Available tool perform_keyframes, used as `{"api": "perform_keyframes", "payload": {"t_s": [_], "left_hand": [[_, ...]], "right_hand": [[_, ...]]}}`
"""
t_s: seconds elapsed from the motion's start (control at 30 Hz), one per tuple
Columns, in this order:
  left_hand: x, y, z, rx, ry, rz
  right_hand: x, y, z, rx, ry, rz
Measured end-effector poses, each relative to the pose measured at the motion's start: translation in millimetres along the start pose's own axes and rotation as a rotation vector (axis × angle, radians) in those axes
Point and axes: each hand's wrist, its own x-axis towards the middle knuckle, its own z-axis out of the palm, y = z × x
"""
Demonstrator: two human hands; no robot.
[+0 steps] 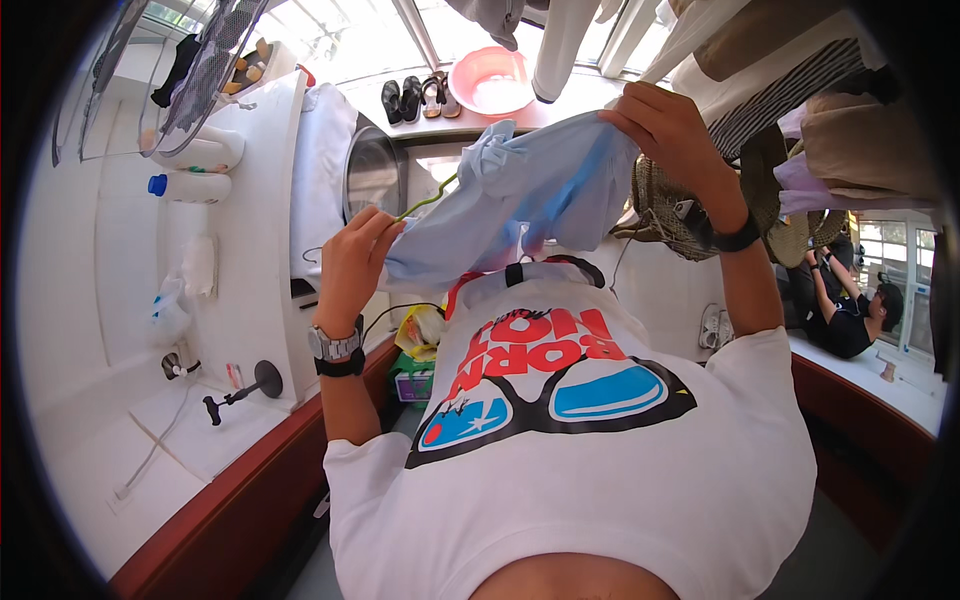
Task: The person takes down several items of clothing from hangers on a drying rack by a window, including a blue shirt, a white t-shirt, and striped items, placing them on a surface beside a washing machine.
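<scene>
A light blue garment (517, 176) is stretched between my two hands in front of my chest, its thin cloth letting some light through. My left hand (352, 255) has its fingers closed around one end of a green clothes hanger (429, 202), and the cloth's lower left corner lies against those fingertips. The hanger's other end disappears behind the bunched cloth. Higher up on the right, my right hand (664, 127) pinches the garment's far edge between thumb and fingers.
Hanging clothes (757, 67) crowd the upper right beside woven straw bags (664, 202). A front-loading washing machine (371, 172) stands ahead on the left. Beyond are a pink basin (491, 79) and sandals (411, 97). A person (855, 319) is at the right.
</scene>
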Motion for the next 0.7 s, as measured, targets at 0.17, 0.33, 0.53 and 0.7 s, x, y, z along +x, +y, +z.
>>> {"api": "perform_keyframes", "payload": {"t_s": [0.17, 0.33, 0.53, 0.7], "left_hand": [[-4.0, -1.2, 0.6, 0.035, 0.012, 0.028], [-12.2, 5.4, 9.3, 0.088, 0.031, -0.001], [-13.5, 16.2, 8.0, 0.094, 0.069, -0.065], [-12.7, 21.4, 8.0, 0.107, 0.094, -0.060]], "right_hand": [[-21.9, 12.1, 8.3, -0.039, 0.010, 0.007], [-38.2, 7.1, 25.5, 0.040, 0.028, 0.051], [-11.4, -38.2, 33.3, 0.406, -0.064, 0.379], [34.2, -69.7, 64.5, 0.201, 0.001, 0.099]]}}
